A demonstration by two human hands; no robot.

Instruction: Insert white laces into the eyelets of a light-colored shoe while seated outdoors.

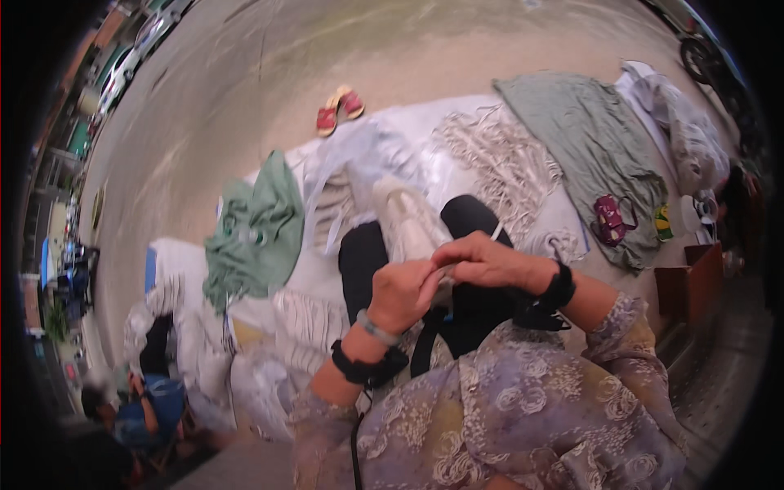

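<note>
My left hand (402,292) and my right hand (482,260) meet over my lap, fingertips pinched together on a pale cream bundle of cord (408,222) that runs up and away from me between my knees. Both fists are closed on its near end. Each wrist wears a black band, and the left also has a light bangle. My dark trouser legs (363,261) lie under the bundle.
A white sheet (425,131) on the ground carries piles of cream cord (498,163), a green cloth (257,233) and a grey-green cloth (588,139). Red sandals (339,109) lie beyond. A maroon pouch (610,219) and wooden box (690,282) sit right. A person in blue (147,408) crouches lower left.
</note>
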